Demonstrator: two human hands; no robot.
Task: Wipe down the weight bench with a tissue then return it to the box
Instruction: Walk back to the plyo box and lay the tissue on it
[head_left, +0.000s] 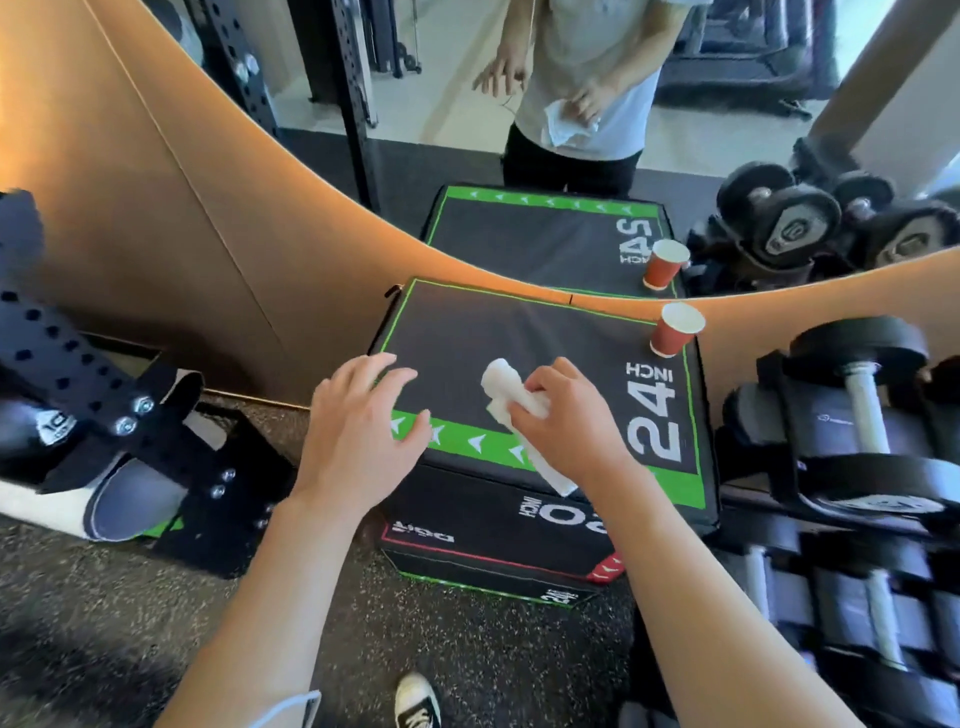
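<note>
A black padded box (519, 343) with green edging and "24 INCH" lettering stands in front of me against a mirror. My right hand (571, 415) grips a crumpled white tissue (506, 384) just over the box's top, near its front edge; one end of the tissue hangs down past the green strip. My left hand (358, 421) hovers with fingers spread over the box's front left corner, holding nothing. No tissue box is in view.
A red paper cup (672, 332) stands on the box's far right corner. Dumbbells (857, 410) fill a rack on the right. A black rack post and bench part (104, 415) lie at the left. The mirror (519, 104) shows my reflection. Speckled rubber floor (156, 623) lies below.
</note>
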